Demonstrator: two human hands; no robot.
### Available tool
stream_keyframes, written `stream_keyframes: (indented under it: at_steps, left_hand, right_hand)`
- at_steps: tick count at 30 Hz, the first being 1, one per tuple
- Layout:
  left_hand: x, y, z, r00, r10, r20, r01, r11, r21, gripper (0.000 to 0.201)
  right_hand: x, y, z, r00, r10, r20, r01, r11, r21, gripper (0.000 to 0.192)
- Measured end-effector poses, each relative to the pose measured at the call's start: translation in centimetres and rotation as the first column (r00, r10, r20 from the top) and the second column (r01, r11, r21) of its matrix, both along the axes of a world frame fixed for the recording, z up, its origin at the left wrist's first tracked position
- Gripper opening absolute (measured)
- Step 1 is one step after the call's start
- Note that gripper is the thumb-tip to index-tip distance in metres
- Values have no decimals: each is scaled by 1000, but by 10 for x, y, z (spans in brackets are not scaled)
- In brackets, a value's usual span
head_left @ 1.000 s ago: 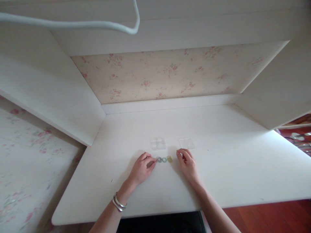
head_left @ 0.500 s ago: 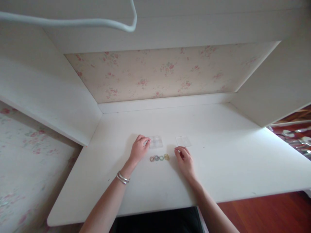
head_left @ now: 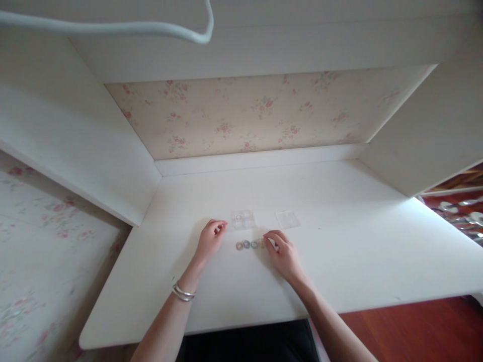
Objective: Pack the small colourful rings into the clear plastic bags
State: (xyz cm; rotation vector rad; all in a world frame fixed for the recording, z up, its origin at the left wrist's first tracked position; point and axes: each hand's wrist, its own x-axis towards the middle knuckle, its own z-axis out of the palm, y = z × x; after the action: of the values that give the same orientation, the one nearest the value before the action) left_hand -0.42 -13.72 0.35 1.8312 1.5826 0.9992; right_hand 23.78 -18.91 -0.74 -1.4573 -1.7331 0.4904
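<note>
A clear divided plastic box (head_left: 249, 221) lies on the white desk, with a small pale ring (head_left: 238, 217) in its far left compartment. Just left of the box, my left hand (head_left: 211, 239) is closed, thumb and fingertips together, nothing visible in them. In front of the box lies a row of small rings: a pinkish one (head_left: 239, 246), a grey-blue one (head_left: 246, 244), a green one (head_left: 254, 245) and a yellow one (head_left: 260, 243). My right hand (head_left: 282, 253) pinches at the yellow ring, partly covering it.
A clear flat lid (head_left: 288, 219) lies on the desk (head_left: 339, 231) beyond my right hand. White side panels and a back ledge (head_left: 256, 158) enclose the desk. Overhead, a white cable or tube (head_left: 151, 28) crosses at upper left.
My left hand has drawn back from the box toward the lower left, and a ring now shows inside the box. My right hand has moved left onto the yellow ring.
</note>
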Motion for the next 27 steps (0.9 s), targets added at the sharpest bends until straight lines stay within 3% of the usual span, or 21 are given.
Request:
stream_keyframes:
  at_steps: [5, 12, 16, 21, 27]
  left_hand:
    - [-11, -16, -9, 998, -2, 64, 5, 999, -47, 23]
    - [-12, -21, -8, 992, -53, 111, 58, 997, -42, 23]
    - [-11, -23, -6, 991, -78, 104, 83, 996, -45, 23]
    - [-7, -30, -2, 990, -120, 74, 122, 992, -24, 23]
    - [0, -43, 3, 966, -257, -23, 257, 966, -14, 21]
  right_hand:
    - [-35, -8, 19, 922, 219, 319, -232, 973, 4, 20]
    - [-55, 1, 21, 828, 265, 494, -276, 960, -52, 19]
    - [-60, 3, 18, 831, 276, 483, -284, 957, -58, 19]
    - [-62, 6, 19, 903, 270, 335, -271, 962, -46, 21]
    - [-59, 31, 21, 969, 148, 199, -161, 985, 52, 26]
